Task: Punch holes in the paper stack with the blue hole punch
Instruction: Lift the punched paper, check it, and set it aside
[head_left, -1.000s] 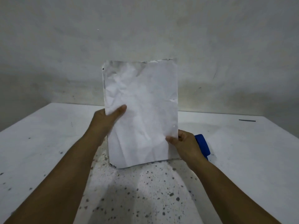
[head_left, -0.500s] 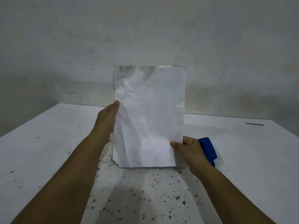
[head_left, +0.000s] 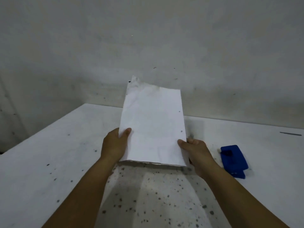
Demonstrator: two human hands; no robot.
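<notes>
Both grips closed on the paper stack (head_left: 153, 129): left hand (head_left: 113, 145) and right hand (head_left: 195, 150) at its lower side edges, tilted above the table (head_left: 41, 162). Creased white sheets, two holes along right edge. Blue hole punch (head_left: 233, 159) lies toward the table's right edge.

Creased matt paper stack (head_left: 153, 127) — speckled stone-like table (head_left: 156, 198), smooth blue hole punch (head_left: 233, 159).

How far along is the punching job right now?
Two small holes already show along the right edge of the crumpled white paper stack. Both the left hand and the right hand hold it over the white table. The blue plastic hole punch lies untouched; whether more punching remains is unclear.
</notes>
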